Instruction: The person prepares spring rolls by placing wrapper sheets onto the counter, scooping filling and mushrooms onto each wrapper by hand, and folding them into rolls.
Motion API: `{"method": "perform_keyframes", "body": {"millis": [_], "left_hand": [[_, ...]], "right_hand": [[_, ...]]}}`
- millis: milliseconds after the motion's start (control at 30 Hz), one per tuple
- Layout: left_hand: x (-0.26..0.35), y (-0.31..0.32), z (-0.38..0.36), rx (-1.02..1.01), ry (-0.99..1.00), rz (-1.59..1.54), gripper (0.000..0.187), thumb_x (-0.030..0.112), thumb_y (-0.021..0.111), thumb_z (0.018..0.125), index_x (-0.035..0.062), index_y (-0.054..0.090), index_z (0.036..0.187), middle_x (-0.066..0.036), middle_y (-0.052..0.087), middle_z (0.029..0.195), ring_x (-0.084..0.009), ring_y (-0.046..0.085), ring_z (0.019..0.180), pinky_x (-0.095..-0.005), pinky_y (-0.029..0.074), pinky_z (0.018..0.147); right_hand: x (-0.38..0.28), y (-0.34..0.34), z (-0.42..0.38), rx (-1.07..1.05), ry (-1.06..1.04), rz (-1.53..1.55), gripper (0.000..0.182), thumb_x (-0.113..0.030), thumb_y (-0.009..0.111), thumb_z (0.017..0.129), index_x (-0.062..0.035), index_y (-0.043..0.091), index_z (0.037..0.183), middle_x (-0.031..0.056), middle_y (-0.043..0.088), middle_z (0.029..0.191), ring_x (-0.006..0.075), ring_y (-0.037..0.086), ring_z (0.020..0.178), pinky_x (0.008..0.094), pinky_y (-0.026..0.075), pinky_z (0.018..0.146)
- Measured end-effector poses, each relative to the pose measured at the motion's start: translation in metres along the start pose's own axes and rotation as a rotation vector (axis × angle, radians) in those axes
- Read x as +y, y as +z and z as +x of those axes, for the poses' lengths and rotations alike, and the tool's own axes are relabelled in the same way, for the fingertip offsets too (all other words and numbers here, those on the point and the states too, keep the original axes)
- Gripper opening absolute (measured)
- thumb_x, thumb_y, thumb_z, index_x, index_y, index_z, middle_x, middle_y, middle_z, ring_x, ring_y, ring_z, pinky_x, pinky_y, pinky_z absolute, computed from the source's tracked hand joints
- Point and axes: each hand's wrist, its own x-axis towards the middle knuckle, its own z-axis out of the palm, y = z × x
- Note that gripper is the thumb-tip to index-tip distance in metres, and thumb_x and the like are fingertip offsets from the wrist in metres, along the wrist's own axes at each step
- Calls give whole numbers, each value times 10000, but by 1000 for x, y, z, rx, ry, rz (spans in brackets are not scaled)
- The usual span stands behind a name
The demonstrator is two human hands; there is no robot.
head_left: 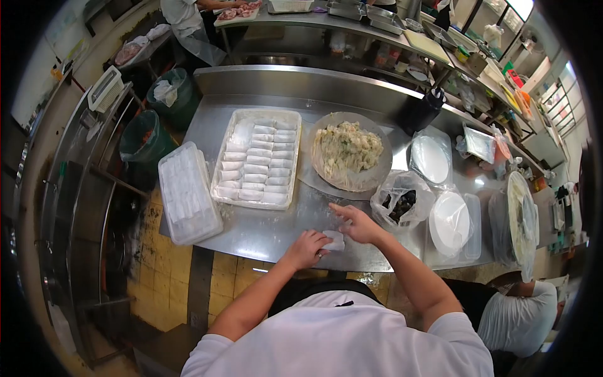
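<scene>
At the near edge of the steel table, my left hand [304, 250] has its fingers closed on the left edge of a small white wrapper [333, 241]. My right hand [355, 225] is just above and to the right of it, index finger stretched out and the other fingers partly bent, with nothing seen in it. Ahead is a round plate [378, 169] with a mound of pale, lumpy filling [348, 146]. A white tray [229, 200] to the left holds rows of white rolls [256, 168].
A lidded plastic box [191, 191] overhangs the table's left side. Right of my hands are a clear bag with dark pieces [402, 206] and white oval plates [450, 223]. A dark container [427, 113] stands at the back. A co-worker [518, 314] is close on the right.
</scene>
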Motion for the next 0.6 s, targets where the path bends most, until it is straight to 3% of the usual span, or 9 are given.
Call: {"method": "perform_keyframes", "body": {"millis": [100,133,233,433,600], "left_hand": [[0,1,1,23,7,-21,406,233,846,887,121,753,1266,-77,753,1218,-318,686,1127,-456,544,971],[0,1,1,34,9,-21,406,231,848,883,120,755,1262,-77,755,1216,-318,687,1127,-455,544,970],[2,0,1,52,6,-8,405,228,850,879,119,756,1257,-74,757,1214,-317,688,1124,-452,545,966],[7,-4,3,26,-12,12,400,225,852,873,119,757,1246,-68,757,1209,-319,688,1112,-448,543,962],[7,-4,5,3,-35,7,374,228,850,877,121,765,1225,-69,752,1202,-320,683,1112,-455,537,969]], "right_hand": [[-9,7,-28,-44,-83,-834,906,-102,706,894,-334,408,1717,214,449,1657,436,481,1498,602,465,1171],[-5,10,-30,-116,-84,-907,850,-130,681,921,-350,425,1700,205,317,1763,498,359,1580,667,410,1200],[8,20,-35,-75,-267,-1119,701,-243,664,992,-355,493,1662,156,305,1788,469,352,1599,679,400,1206],[39,25,-54,27,-401,-1251,585,-349,560,1048,-369,524,1632,106,345,1782,448,367,1592,703,377,1216],[29,22,-84,-4,-229,-1087,613,-288,639,994,-212,566,1598,165,364,1759,453,382,1584,654,393,1230]]}}
